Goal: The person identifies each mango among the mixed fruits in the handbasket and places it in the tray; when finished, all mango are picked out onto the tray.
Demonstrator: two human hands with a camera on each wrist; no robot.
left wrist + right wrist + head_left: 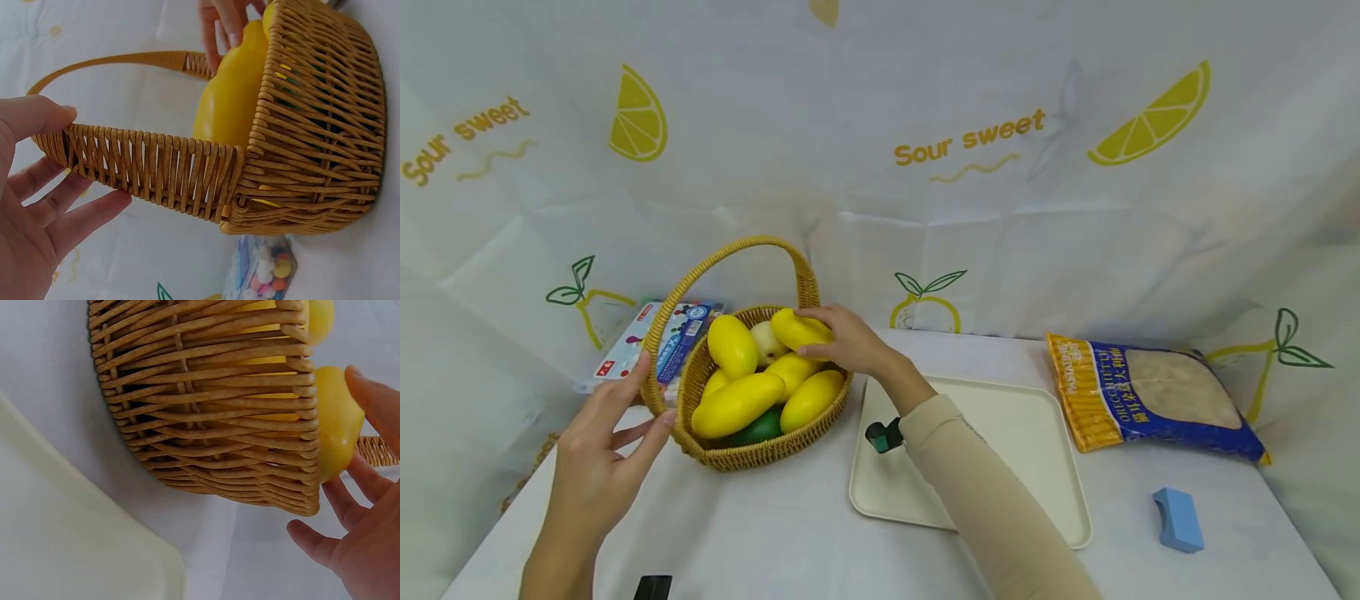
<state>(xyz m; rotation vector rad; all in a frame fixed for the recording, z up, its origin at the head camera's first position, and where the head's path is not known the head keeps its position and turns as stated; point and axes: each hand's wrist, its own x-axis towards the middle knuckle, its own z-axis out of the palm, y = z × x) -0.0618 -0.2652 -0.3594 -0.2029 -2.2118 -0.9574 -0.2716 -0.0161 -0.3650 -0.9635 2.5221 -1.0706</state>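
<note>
A wicker basket [760, 457] holds several yellow mangoes [737, 406], a pale round fruit [767, 343] and a green fruit [762, 427] partly covered by them. On the left side, my left hand [598, 454] holds the basket's handle [156, 165], thumb on one edge and fingers against the other. My right hand [847, 342] reaches over the far right rim and grips a yellow mango [797, 330] between thumb and fingers. In the right wrist view this mango [334, 422] shows just above the rim; its lower part is hidden by the wickerwork.
Right of the basket lies a cream tray [1022, 450], partly under my right forearm. A blue and orange pasta bag [1150, 400] rests further right, with a light-blue block [1180, 521] in front of it. Behind the basket at left is a box [625, 343] with coloured balls inside.
</note>
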